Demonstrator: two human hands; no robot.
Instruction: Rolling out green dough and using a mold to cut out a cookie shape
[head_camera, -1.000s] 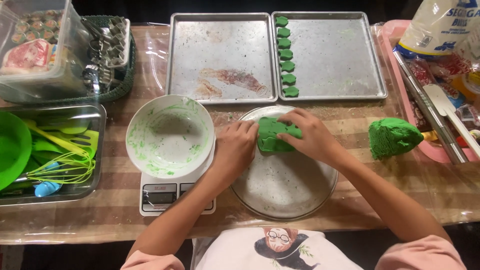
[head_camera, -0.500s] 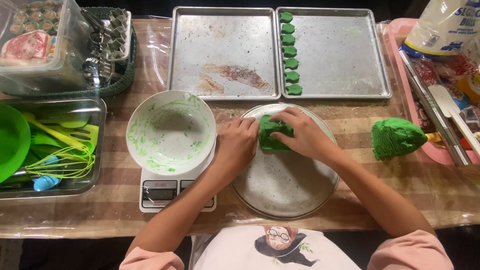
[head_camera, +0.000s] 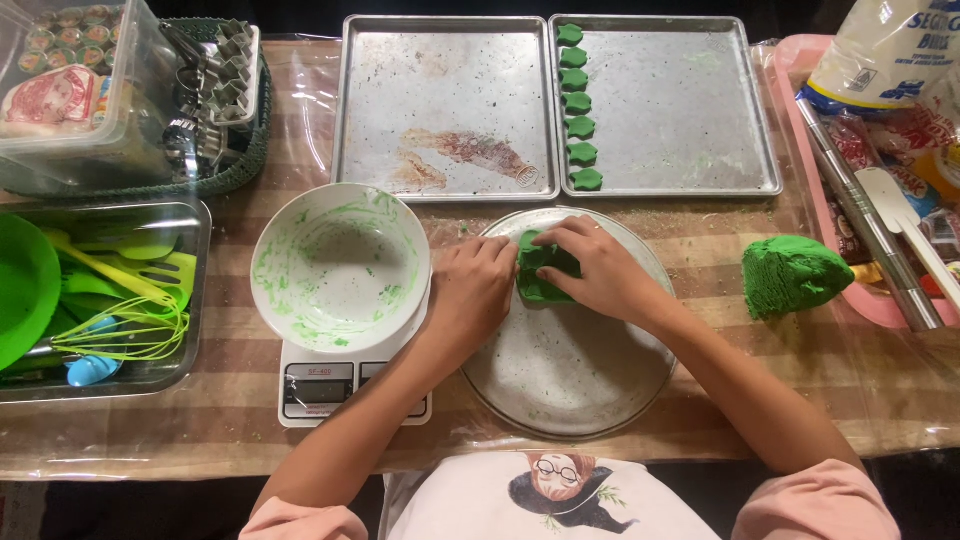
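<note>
1. The two baking trays (head_camera: 665, 110) sat at the back, the right one with a column of small green cut pieces (head_camera: 577, 100).
2. The round plate (head_camera: 570, 385) was my work surface, so I'd say keep pressing inside its rim.
3. The white bowl (head_camera: 340, 265) on the scale (head_camera: 315, 385) sat just left, smeared green.
4. The spare dough lump (head_camera: 790, 275) lay well off to the right.
5. My right hand (head_camera: 600, 270) cupped the green dough slab (head_camera: 545, 270) from above, fingers curled on it.
6. My left hand (head_camera: 470, 290) pressed its left edge, loosely clenched. Even pressure from both sides seemed best.

Matt soft green dough (head_camera: 545, 275); dull floured metal round plate (head_camera: 570, 380); glossy plastic table cover (head_camera: 700, 235).
</note>
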